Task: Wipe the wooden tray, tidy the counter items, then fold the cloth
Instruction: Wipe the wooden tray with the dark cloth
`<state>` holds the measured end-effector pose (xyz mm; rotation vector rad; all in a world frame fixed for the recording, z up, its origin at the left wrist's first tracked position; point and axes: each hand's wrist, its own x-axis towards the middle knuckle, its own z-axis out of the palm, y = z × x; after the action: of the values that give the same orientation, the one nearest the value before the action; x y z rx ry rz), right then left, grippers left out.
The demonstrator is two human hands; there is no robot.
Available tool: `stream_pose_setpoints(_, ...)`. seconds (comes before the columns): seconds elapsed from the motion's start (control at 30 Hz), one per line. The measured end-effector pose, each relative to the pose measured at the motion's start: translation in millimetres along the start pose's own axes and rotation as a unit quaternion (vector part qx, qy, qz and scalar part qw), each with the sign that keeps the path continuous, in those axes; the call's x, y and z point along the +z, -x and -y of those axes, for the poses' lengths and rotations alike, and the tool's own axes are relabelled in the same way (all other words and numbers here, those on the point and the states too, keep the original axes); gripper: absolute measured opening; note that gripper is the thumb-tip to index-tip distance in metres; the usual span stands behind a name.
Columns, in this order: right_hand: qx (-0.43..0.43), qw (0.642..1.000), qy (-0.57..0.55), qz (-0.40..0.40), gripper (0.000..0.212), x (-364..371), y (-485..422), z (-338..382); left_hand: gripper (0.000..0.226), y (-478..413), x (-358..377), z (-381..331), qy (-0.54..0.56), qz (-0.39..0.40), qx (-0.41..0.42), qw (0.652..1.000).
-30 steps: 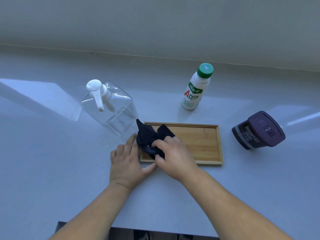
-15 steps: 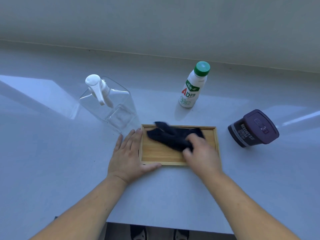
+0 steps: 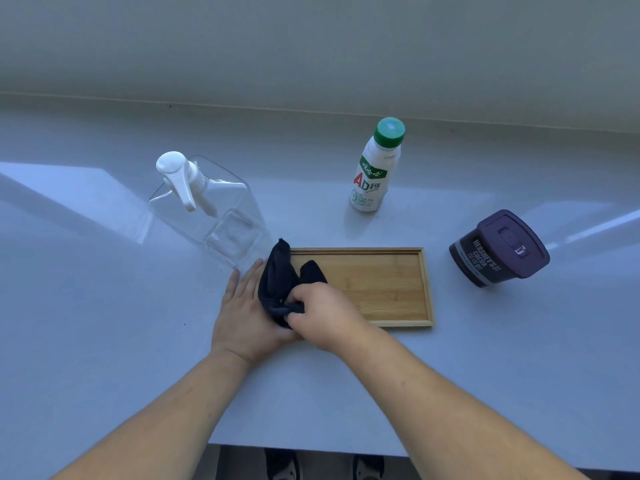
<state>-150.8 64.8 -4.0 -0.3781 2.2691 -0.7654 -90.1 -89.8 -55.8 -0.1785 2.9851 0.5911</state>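
A shallow wooden tray (image 3: 384, 285) lies flat on the pale counter (image 3: 104, 341). My right hand (image 3: 325, 317) grips a bunched dark cloth (image 3: 278, 282) at the tray's left end, where the cloth spills over the tray's left edge. My left hand (image 3: 242, 317) lies flat on the counter, fingers spread, pressed against the tray's left side and partly under the cloth.
A clear spray bottle (image 3: 207, 209) with a white trigger stands behind my left hand. A white drink bottle (image 3: 375, 168) with a green cap stands behind the tray. A dark cocoa tub (image 3: 498, 249) lies tilted at the right. The counter's front edge runs near the bottom.
My right hand has swept the cloth from the tray's right half back to its left end. My left hand has stayed against the tray's left side.
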Motion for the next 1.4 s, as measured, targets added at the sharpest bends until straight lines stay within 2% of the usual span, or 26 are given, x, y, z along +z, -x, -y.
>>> stream_pose_setpoints(0.07, -0.020, 0.998, 0.028, 0.059, 0.016, -14, -4, 1, 0.122, 0, -1, -1, 0.009, 0.001, 0.002, 1.000)
stream_pose_setpoints(0.13, -0.051, 0.992, 0.092, 0.070, 0.012, -20, -11, 9, 0.125, 1, -1, -1, 0.011, 0.003, 0.003, 1.000)
stream_pose_setpoints(0.2, -0.072, 0.986, 0.148, 0.018, 0.016, -11, -10, 14, 0.115, 1, -1, 1, 0.014, 0.004, -0.001, 1.000)
stream_pose_setpoints(0.27, -0.081, 0.985, 0.147, -0.049, 0.018, 9, -1, 11, 0.101, 0, 0, 2, 0.010, 0.002, -0.003, 1.000)
stream_pose_setpoints(0.3, -0.083, 0.986, 0.130, -0.058, 0.017, 15, 4, 7, 0.099, 0, 1, 2, 0.009, 0.002, -0.002, 1.000)
stream_pose_setpoints(0.43, -0.102, 0.986, 0.123, -0.039, 0.006, -8, 4, -11, 0.119, 0, 3, 2, 0.010, -0.011, -0.004, 1.000)
stream_pose_setpoints(0.53, -0.009, 0.987, 0.117, -0.109, 0.011, -37, 15, -52, 0.141, 0, 3, 3, 0.004, -0.021, -0.017, 1.000)
stream_pose_setpoints(0.63, 0.132, 0.960, 0.114, -0.220, 0.016, -69, 34, -100, 0.144, 0, 5, 2, -0.006, -0.012, -0.015, 1.000)
stream_pose_setpoints(0.73, 0.177, 0.936, 0.078, -0.293, 0.016, -65, 31, -99, 0.144, -1, 4, 1, -0.013, -0.006, -0.019, 1.000)
stream_pose_setpoints(0.87, 0.059, 0.964, 0.085, -0.245, 0.018, -8, 9, -43, 0.139, 0, 1, -1, -0.016, -0.008, -0.012, 1.000)
stream_pose_setpoints(1.0, -0.049, 0.983, 0.096, -0.146, 0.011, 19, 5, -11, 0.116, 0, 3, -1, -0.006, -0.025, -0.009, 1.000)
stream_pose_setpoints(1.1, -0.026, 0.984, 0.134, -0.113, 0.019, -9, 10, -34, 0.135, 1, 3, 1, -0.011, -0.015, -0.017, 1.000)
stream_pose_setpoints(1.27, 0.144, 0.958, 0.151, -0.199, 0.020, -68, 33, -95, 0.145, 0, 3, 2, -0.022, -0.003, -0.017, 1.000)
stream_pose_setpoints(1.33, 0.126, 0.961, 0.122, -0.215, 0.018, -65, 43, -91, 0.144, 0, 2, 1, -0.023, 0.005, -0.021, 1.000)
stream_pose_setpoints(1.4, 0.019, 0.973, 0.120, -0.195, 0.017, -43, 57, -78, 0.142, 0, 2, 1, -0.022, 0.015, -0.024, 0.999)
